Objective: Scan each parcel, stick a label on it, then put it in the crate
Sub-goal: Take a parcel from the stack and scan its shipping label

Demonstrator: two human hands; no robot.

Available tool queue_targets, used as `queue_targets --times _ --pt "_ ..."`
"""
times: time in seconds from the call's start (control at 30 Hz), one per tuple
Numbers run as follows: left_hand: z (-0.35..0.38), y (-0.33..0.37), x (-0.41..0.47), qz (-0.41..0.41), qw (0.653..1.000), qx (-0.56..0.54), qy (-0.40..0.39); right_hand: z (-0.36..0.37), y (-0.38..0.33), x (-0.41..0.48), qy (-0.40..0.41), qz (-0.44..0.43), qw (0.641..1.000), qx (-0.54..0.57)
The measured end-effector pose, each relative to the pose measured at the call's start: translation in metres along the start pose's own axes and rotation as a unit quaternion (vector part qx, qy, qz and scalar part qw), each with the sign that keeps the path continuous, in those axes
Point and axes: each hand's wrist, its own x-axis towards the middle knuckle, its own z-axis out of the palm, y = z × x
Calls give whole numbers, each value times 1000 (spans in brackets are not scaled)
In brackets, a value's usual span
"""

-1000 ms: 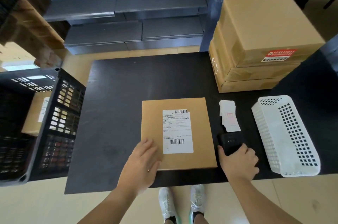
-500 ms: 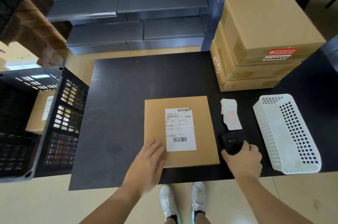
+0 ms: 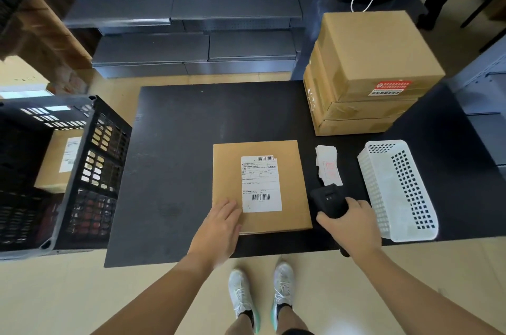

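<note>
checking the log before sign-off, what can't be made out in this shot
Head view:
The label on the parcel: text too small to read.
The scanner: lower body covered by the right hand.
The crate: cut off by the left edge; its wall hides part of the box inside.

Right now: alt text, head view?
Left hand rests on a labelled cardboard parcel on a black table; right hand grips a black scanner beside it. Black crate at left; loose labels, white basket and stacked boxes at right.
</note>
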Motion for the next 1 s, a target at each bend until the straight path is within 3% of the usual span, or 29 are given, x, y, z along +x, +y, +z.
queue_targets --times 0.33,0.63,1.0 --pt "-11 -1 5 25 999 22 -9 -42 -64 -17 -58 -78 995 1" --pt "-6 -7 6 -19 997 -28 -65 -52 -90 -12 -69 -91 993 -17" --pt "-3 -8 7 -25 996 -43 -77 -45 -86 -5 -76 -84 993 -36"
